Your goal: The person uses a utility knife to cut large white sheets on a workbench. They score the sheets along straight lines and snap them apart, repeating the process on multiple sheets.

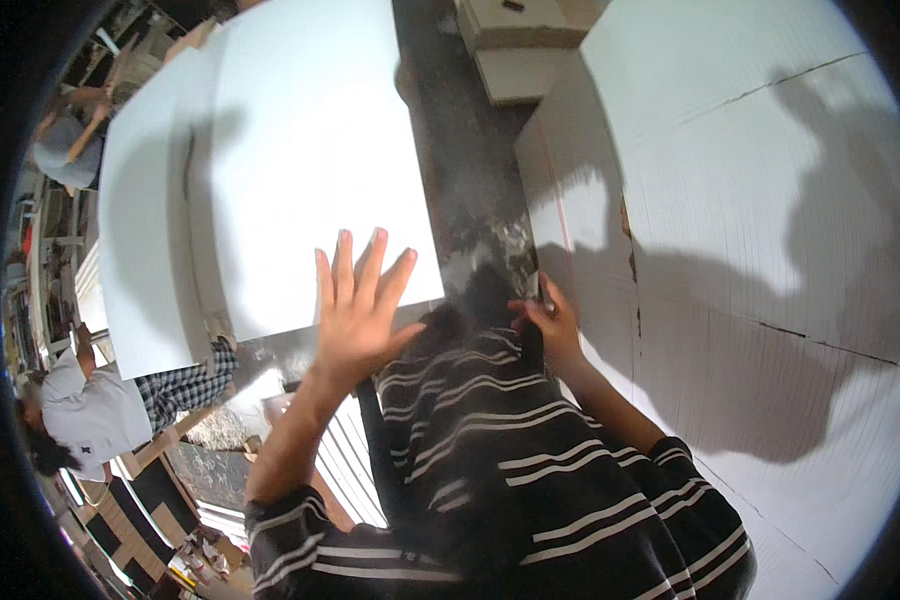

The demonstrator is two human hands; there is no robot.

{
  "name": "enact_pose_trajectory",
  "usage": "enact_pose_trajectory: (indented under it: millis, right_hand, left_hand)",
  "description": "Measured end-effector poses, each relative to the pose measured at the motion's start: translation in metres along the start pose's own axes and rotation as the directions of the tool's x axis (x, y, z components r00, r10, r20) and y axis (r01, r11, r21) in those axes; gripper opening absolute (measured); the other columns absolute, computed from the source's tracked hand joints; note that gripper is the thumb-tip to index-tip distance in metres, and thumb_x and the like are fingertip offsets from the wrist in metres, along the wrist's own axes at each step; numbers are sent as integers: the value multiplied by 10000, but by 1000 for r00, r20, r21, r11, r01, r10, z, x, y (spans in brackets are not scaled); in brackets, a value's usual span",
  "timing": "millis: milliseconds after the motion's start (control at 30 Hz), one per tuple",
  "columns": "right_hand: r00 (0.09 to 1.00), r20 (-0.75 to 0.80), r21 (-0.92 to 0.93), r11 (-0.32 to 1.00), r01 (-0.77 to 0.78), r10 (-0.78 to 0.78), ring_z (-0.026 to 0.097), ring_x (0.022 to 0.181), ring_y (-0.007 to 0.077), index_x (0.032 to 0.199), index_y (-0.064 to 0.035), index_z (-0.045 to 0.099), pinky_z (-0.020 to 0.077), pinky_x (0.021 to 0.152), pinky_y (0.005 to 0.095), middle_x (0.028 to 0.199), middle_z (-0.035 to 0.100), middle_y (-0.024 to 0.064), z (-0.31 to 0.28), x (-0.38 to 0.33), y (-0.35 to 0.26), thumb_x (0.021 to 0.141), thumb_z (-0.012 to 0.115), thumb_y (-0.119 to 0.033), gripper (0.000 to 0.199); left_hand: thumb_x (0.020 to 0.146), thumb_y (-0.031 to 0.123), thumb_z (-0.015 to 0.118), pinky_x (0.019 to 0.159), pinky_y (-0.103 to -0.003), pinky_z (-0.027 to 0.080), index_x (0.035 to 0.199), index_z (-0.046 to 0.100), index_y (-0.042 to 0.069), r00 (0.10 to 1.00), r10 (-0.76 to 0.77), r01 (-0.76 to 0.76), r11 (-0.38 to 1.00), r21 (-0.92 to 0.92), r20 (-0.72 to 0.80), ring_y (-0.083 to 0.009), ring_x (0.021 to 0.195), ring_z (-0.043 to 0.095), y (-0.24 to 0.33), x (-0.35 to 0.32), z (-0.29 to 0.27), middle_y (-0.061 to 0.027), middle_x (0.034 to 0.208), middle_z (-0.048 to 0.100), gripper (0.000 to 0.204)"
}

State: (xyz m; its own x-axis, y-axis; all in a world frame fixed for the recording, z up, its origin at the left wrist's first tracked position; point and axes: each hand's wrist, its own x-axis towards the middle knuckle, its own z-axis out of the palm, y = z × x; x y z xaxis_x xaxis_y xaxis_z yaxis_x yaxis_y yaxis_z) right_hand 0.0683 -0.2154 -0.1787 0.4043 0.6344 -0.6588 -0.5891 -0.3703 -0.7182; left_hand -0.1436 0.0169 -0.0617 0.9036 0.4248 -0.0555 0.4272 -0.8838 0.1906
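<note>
Left hand [355, 315] spread at the panel's [310, 130] near edge, right hand [553, 320] off beyond its corner

From where I stand, the white panel lies ahead and to the left of the person, its long axis seeming to run away from the body. The left hand is the nearer: open, palm down, fingers splayed over the near right corner and pointing along that length, though I cannot tell whether it presses there. The right hand sits past the panel's right edge, beside the white slabs [710, 200], fingers bent near the shirt [490, 440]; whether it grips anything I cannot tell
</note>
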Motion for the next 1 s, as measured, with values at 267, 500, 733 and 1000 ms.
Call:
enact_pose_trajectory:
  millis: [267, 500, 733, 1000]
  right_hand:
    - [971, 224, -595, 801, 65, 88, 681, 796, 183, 1124, 39, 722, 526, 724, 372, 925, 763, 111, 13, 94, -29, 929, 778, -201, 314]
    - [904, 346, -242, 907, 343, -250, 613, 625, 96, 1186, 30, 690, 494, 558, 278, 843, 736, 71, 55, 191, -101, 954, 756, -159, 306]
    - [846, 437, -13, 938, 346, -306, 626, 645, 108, 1272, 37, 639, 520, 589, 281, 915, 742, 105, 81, 209, -120, 961, 718, -103, 351]
    - [913, 253, 84, 947, 309, -320, 630, 681, 123, 1368, 8, 571, 523, 613, 303, 955, 731, 118, 38, 168, -67, 1033, 646, -130, 370]
  left_hand:
    - [949, -28, 615, 1126, -542, 485, 1485, 548, 66, 961, 130, -22, 916, 401, -244, -507, 1455, 393, -30, 13, 53, -268, 1620, 365, 548]
    - [877, -28, 657, 1000, -408, 596, 1131, 771, 84, 969, -146, 189, 957, 219, -197, -252, 1161, 724, 1, -21, -137, -95, 1208, 762, 301]
    - [1011, 254, 601, 836, -440, 549, 1102, 670, -4, 586, 158, 81, 964, 252, -795, -317, 1028, 653, -25, -89, -317, -183, 1036, 694, 281]
    - [1013, 390, 659, 748, -307, 488, 1126, 732, 31, 330, 255, 125, 942, 310, -909, -138, 834, 583, -185, 144, -446, -31, 907, 676, 383]
